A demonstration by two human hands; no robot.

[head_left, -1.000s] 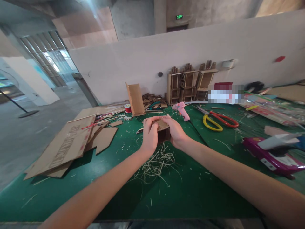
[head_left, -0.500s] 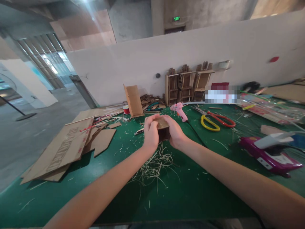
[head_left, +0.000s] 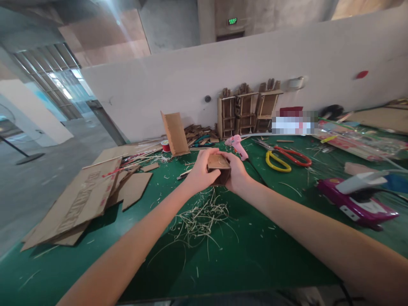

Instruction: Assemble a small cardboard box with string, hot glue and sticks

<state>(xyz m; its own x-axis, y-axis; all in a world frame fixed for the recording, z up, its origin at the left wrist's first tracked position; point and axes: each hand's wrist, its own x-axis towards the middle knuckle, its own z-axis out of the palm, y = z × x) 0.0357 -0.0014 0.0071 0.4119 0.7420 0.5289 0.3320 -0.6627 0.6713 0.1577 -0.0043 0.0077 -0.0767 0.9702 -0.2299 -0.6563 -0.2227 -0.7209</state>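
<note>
Between both hands is a small brown cardboard box, its near side open and dark inside. My left hand grips its left side, thumb at the front edge and fingers over the far top. On the opposite side my right hand is wrapped round the box, with its fingertips partly hidden. Below them, a tangle of thin pale strands lies on the green table. A pink glue gun rests just beyond my right hand. Close to my left hand lies a cutter knife, partly covered.
Flat cardboard sheets lie at left. A folded cardboard piece stands at the back, near a red spool. Cardboard frames lean on the wall. Scissors and a purple power strip are at right.
My left thumb has shifted from the box's top to its front edge, and the left hand has turned. More of the box top shows now. The view has moved slightly.
</note>
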